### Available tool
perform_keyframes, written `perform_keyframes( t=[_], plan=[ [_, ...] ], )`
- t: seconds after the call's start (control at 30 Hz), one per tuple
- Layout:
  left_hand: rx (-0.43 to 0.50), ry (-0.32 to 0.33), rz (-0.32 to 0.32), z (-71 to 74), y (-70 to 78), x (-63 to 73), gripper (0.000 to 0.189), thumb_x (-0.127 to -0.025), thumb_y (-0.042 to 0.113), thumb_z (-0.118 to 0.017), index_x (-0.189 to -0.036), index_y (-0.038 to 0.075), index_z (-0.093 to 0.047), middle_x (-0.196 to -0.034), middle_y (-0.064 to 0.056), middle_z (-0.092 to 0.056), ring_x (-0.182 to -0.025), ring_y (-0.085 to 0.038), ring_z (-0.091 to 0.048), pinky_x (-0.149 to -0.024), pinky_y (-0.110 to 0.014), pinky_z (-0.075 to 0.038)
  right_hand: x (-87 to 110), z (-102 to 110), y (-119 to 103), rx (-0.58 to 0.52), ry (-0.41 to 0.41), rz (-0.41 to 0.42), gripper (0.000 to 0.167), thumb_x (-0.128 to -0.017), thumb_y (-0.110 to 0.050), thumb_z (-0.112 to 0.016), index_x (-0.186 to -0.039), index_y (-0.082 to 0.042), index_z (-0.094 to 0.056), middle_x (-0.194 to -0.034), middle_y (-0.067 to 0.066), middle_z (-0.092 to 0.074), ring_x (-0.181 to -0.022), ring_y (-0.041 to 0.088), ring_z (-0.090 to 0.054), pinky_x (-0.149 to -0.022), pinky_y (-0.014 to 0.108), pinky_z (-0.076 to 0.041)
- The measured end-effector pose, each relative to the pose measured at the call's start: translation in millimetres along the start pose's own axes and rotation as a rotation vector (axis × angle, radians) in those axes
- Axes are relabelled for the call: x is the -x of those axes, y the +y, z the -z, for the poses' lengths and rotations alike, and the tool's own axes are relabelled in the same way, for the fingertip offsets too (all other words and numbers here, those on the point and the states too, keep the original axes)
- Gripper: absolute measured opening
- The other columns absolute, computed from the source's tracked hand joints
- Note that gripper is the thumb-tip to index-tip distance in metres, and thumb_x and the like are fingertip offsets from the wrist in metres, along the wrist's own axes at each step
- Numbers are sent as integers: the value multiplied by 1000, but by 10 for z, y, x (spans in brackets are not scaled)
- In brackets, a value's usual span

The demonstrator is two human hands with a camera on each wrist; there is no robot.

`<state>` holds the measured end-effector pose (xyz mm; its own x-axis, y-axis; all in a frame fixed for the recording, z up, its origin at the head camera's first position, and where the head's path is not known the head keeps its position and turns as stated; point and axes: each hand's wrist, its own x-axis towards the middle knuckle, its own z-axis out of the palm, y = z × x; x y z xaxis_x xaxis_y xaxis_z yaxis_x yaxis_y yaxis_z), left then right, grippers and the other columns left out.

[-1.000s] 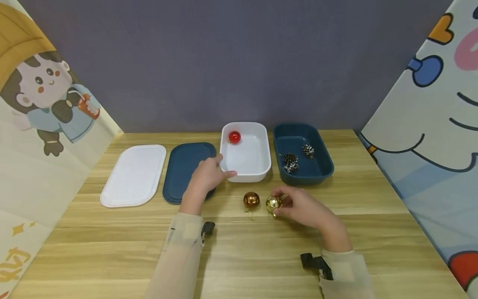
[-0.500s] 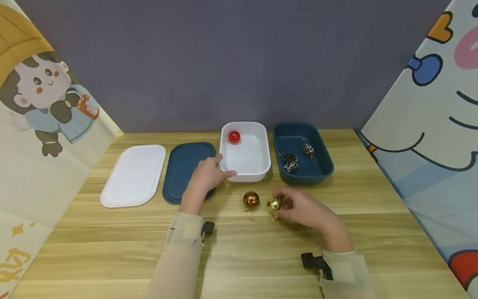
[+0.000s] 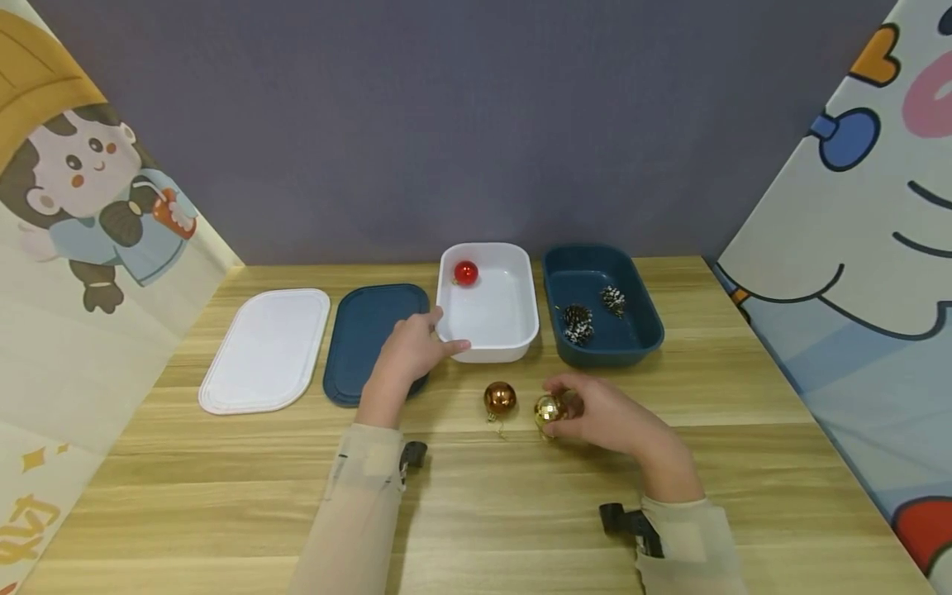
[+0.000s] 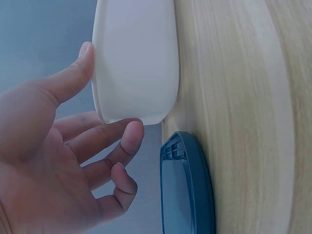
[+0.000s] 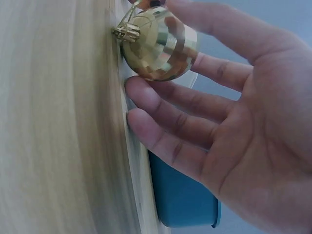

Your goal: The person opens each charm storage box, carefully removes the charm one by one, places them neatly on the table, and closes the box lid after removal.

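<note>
In the head view my left hand (image 3: 411, 354) holds the near left corner of a white plastic box (image 3: 497, 355), thumb along its front and fingers at its left side. A shiny red Christmas bauble (image 3: 466, 273) lies inside that box. My right hand (image 3: 608, 416) pinches a faceted gold Christmas bauble (image 3: 549, 410) between thumb and fingers, low over the table. The right wrist view shows the bauble's cap and string facing the tabletop. Just left of it sits a smooth bronze-brown bauble (image 3: 500, 398) with a string.
A dark blue box (image 3: 611, 359) with several snow-tipped pine cones (image 3: 578, 324) stands right of the white one. Farther left, a dark blue lid (image 3: 357, 339) and a white lid (image 3: 266, 351) lie flat on the wooden table (image 3: 513, 512). A grey partition (image 3: 476, 124) rises behind.
The gold bauble has turned slightly and shifted a little to the right within my right hand's fingers. My left hand and the boxes stay where they were.
</note>
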<state>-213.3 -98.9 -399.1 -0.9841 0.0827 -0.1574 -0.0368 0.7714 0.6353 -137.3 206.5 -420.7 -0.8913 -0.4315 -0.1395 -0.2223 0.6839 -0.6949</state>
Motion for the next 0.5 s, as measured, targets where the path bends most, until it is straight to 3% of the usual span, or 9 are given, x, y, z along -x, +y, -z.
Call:
perform_keyframes(
  t=[0.37,0.5],
  plan=[
    [9,-10,1,13,6,-3,93,-93,50,-81,-165,9,-39,-161,-21,-53,-154,-45,-42,-123,-62,-39,15,16,4,21,12,20,46,-92,-26,-86,-130,-9,-68,-110,3,-72,-92,15,-65,-78,30,-55],
    [9,-8,1,5,-5,-10,93,-93,50,-81,-165,9,-39,-161,-21,-52,-154,-45,-41,-123,-62,-40,37,32,25,18,25,28,49,-92,-24,-85,-134,-6,-67,-117,7,-72,-92,15,-65,-77,29,-54]
  ],
)
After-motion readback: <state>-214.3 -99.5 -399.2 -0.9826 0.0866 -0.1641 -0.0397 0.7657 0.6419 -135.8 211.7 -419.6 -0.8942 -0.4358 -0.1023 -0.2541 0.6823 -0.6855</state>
